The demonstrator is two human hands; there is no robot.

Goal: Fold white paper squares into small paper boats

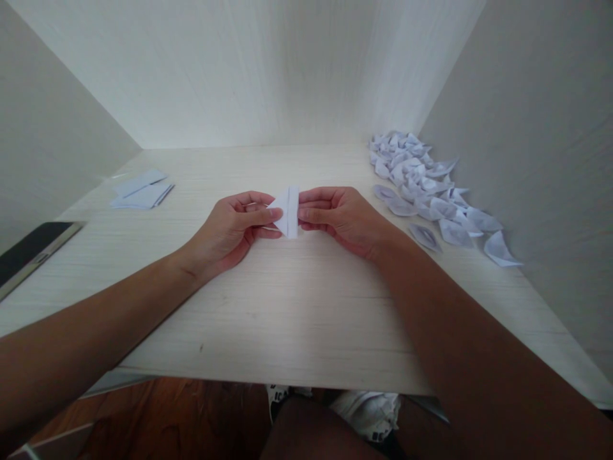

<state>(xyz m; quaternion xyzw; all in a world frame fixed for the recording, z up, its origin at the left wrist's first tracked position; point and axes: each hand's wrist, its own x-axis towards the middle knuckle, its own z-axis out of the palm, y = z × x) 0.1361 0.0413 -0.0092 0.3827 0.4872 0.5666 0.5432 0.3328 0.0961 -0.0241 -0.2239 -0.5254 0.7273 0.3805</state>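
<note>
A small folded piece of white paper (288, 211) is held just above the middle of a pale wooden table (287, 306). My left hand (237, 229) pinches its left side with thumb and fingers closed. My right hand (338, 217) grips its right edge, fingers pressed together. The paper shows a vertical crease and a pointed left flap.
A heap of several folded white paper shapes (426, 185) runs along the right wall. A small stack of flat paper sheets (141, 190) lies at the back left. A dark tablet or phone (31, 252) rests at the left edge. Plain walls enclose the table on three sides.
</note>
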